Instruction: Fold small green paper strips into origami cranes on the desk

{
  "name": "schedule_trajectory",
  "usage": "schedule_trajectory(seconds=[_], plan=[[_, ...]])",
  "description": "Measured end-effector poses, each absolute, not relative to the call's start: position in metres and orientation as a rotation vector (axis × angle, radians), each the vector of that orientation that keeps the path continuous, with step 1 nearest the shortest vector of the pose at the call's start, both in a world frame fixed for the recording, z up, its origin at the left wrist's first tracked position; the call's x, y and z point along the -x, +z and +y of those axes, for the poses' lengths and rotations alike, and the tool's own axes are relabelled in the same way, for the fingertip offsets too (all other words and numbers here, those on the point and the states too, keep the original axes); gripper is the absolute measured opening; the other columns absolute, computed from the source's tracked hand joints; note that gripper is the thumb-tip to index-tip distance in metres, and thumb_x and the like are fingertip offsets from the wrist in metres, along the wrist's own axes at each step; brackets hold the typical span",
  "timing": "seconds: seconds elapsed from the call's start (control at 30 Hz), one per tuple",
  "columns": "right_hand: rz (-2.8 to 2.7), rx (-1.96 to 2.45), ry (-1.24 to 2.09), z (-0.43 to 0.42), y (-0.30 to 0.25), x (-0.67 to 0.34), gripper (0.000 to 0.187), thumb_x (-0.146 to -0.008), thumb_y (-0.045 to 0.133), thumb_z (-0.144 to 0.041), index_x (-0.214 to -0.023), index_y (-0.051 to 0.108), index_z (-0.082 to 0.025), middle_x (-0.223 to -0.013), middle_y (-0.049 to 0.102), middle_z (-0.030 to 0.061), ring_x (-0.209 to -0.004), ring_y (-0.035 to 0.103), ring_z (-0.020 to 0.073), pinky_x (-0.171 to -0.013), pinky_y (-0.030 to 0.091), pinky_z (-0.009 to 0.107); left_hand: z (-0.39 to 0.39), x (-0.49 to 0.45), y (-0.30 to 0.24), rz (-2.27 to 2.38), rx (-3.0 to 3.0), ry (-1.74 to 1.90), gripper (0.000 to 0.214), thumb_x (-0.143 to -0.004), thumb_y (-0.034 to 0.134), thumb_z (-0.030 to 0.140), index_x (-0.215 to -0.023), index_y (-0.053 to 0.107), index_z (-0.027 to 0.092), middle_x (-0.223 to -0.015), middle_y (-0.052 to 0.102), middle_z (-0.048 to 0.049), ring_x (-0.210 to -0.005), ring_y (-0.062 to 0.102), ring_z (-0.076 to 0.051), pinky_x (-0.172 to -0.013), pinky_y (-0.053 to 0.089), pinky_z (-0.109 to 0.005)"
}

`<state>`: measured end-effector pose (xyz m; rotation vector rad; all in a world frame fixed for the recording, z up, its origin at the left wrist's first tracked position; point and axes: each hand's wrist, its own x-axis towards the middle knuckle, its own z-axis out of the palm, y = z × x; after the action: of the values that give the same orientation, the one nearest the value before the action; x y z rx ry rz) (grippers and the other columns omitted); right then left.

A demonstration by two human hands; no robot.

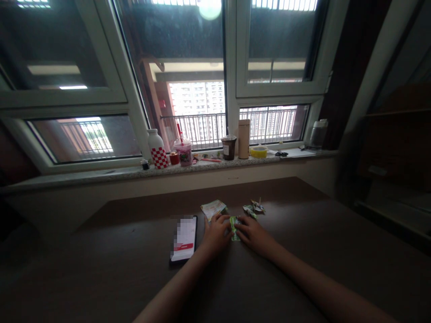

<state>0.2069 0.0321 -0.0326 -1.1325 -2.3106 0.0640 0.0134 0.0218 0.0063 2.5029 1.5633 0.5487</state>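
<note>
A small strip of green patterned paper (235,237) lies on the brown table between my two hands. At its left edge is my left hand (216,234), fingers bent and fingertips touching the paper. From the other side my right hand (254,234) has its fingertips on the strip's upper right part. Both hands hold the paper against the tabletop; the fingers cover some of it. Just beyond my left hand lies a small stack of printed paper sheets (213,208). Past my right hand sit folded pieces of patterned paper (257,206).
A phone (184,237) with a lit screen lies left of my left forearm. On the windowsill (117,178) stand a checkered bottle (158,152), a pink drink cup (184,153), a dark cup (229,148), a tan flask (244,139), yellow tape (258,152) and scissors (281,154).
</note>
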Motion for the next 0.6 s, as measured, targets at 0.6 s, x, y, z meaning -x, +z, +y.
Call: schedule_trajectory(seconds=[0.6], plan=[[-2.064, 1.156, 0.389, 0.041, -0.029, -0.213, 0.028, -0.095, 0.047, -0.026, -0.107, 0.071, -0.018, -0.119, 0.062, 0.0118, -0.111, 0.059, 0.0217, -0.101, 0.046, 0.037, 0.035, -0.008, 0.016, 1.513, -2.598, 0.374, 0.025, -0.085, 0.063, 0.046, -0.108, 0.07, 0.041, -0.127, 0.067, 0.0013, -0.137, 0.035, -0.041, -0.101, -0.012, -0.081]])
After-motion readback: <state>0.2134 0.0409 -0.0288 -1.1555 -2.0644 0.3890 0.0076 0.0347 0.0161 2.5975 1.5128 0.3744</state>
